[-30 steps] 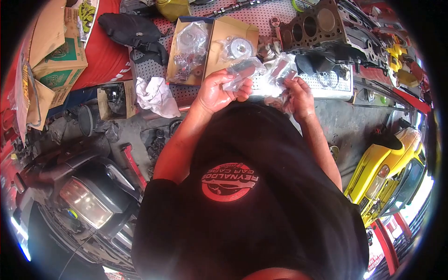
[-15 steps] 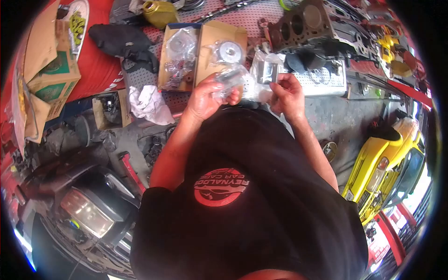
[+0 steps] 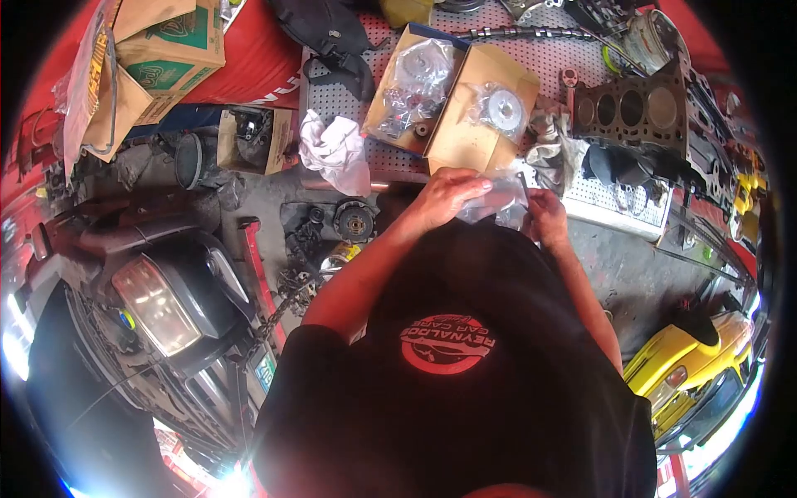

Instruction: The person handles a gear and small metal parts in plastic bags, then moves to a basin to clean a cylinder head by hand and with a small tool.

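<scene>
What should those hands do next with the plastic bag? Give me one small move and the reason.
Probably spread the plastic bag flatter between the left hand and right hand: both are on it, and its contents are hard to make out through the crumpled film.

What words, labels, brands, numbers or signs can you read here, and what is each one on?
"REYNALDOS CAR CARE", upside down: shirt badge; its script line is blurred.
Red cover: white letters, cut off.
Cardboard box, number plate: unreadable.
Held plastic bag: none readable.
</scene>
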`<state>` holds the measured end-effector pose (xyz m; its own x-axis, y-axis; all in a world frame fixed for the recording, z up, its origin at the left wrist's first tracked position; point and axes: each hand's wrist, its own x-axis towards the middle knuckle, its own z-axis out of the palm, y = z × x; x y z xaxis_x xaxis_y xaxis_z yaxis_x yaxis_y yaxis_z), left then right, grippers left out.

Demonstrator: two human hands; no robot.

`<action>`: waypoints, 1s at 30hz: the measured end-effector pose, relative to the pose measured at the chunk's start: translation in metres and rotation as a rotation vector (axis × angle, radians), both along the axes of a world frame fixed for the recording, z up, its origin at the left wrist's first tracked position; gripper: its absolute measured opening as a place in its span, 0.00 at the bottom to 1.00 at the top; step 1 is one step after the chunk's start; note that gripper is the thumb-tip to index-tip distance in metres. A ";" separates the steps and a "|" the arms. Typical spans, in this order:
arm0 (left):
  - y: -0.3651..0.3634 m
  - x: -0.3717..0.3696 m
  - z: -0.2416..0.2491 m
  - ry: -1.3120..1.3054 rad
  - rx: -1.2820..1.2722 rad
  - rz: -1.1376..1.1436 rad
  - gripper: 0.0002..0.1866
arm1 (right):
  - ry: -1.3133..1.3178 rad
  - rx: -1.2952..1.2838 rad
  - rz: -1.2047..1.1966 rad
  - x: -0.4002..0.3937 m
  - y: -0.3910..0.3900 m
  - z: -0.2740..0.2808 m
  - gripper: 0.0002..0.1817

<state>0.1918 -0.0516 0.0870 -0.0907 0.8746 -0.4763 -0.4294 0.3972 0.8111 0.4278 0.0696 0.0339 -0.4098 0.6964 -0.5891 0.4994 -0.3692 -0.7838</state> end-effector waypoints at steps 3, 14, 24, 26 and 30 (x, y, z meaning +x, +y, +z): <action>-0.015 -0.003 -0.008 0.119 -0.038 0.049 0.17 | -0.036 -0.200 -0.016 -0.043 0.008 0.016 0.13; -0.072 -0.003 0.003 0.196 -0.284 0.300 0.17 | 0.085 -0.032 0.155 -0.194 0.061 -0.051 0.18; -0.074 -0.021 -0.005 0.355 -0.331 0.374 0.15 | 0.056 0.174 0.276 -0.187 0.062 -0.091 0.23; -0.062 -0.020 -0.012 0.184 -0.373 0.457 0.15 | 0.316 0.249 0.551 -0.154 0.042 -0.071 0.20; -0.048 -0.020 -0.044 0.253 -0.207 0.320 0.17 | 0.206 -0.422 0.286 -0.130 0.000 0.048 0.23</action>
<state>0.1715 -0.1000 0.0429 -0.4769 0.6724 -0.5660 -0.3550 0.4417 0.8239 0.2975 0.0699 0.0819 -0.6846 0.2606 -0.6808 0.4777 -0.5450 -0.6890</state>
